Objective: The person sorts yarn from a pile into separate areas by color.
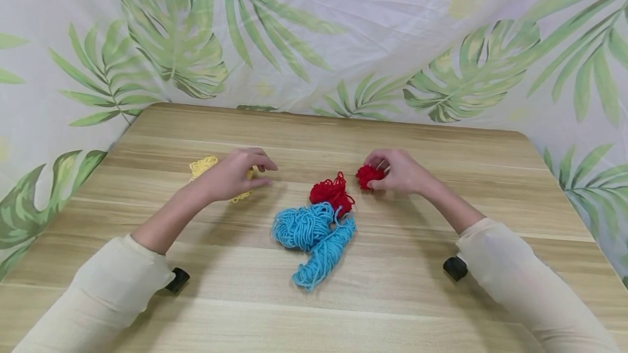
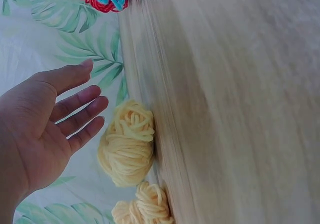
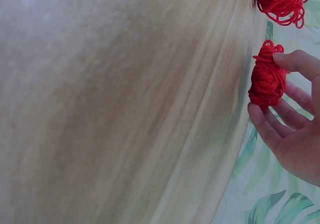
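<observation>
My right hand (image 1: pixel 399 172) holds a small red yarn bundle (image 3: pixel 268 78) between thumb and fingers, at the right of the other yarn. A second red yarn bundle (image 1: pixel 331 194) lies just left of it, loops sticking up. My left hand (image 1: pixel 234 174) hovers with fingers loosely extended and nothing in them. Below and behind that hand are two yellow yarn bundles, one (image 2: pixel 127 149) larger in the left wrist view and another (image 2: pixel 145 205) lower down. In the head view the left hand partly hides the yellow yarn (image 1: pixel 203 166).
Two blue yarn bundles lie at the table's middle, a rounded one (image 1: pixel 303 226) touching the red yarn and a longer twisted one (image 1: pixel 325 255) slanting toward the front. The wooden table (image 1: pixel 314 320) ends at a leaf-patterned cloth (image 1: pixel 373 26) behind it.
</observation>
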A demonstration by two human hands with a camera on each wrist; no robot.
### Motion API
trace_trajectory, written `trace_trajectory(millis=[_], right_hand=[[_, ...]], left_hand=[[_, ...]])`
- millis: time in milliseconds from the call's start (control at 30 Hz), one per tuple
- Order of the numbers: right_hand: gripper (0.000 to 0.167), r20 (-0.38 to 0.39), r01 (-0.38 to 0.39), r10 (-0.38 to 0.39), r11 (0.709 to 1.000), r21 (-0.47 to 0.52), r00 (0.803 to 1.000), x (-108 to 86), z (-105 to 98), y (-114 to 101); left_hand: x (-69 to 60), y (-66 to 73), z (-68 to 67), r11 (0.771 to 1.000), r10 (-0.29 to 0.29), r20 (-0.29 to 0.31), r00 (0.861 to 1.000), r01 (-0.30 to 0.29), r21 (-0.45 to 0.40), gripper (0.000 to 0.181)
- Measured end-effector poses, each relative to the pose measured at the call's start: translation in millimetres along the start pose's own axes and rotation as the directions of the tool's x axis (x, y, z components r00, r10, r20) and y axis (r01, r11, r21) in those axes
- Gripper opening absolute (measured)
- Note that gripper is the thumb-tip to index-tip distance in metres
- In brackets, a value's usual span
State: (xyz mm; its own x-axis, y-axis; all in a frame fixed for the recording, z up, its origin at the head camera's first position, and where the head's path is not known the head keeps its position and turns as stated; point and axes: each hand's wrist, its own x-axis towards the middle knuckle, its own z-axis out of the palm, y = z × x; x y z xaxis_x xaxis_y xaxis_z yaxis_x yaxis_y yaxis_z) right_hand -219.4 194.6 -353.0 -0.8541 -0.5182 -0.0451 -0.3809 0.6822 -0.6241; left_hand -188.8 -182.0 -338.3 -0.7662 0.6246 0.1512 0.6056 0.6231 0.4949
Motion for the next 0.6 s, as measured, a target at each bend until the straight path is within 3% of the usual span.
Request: trace_trajectory(millis=[600], right_hand=[[0.038, -0.036, -0.059, 0.06, 0.998, 0.013, 0.998, 10.9, 0, 0]], left_hand=[[8.1, 0.2, 10.3, 1.0, -0.002, 0.014, 1.0, 0.003, -0.027, 0.024]])
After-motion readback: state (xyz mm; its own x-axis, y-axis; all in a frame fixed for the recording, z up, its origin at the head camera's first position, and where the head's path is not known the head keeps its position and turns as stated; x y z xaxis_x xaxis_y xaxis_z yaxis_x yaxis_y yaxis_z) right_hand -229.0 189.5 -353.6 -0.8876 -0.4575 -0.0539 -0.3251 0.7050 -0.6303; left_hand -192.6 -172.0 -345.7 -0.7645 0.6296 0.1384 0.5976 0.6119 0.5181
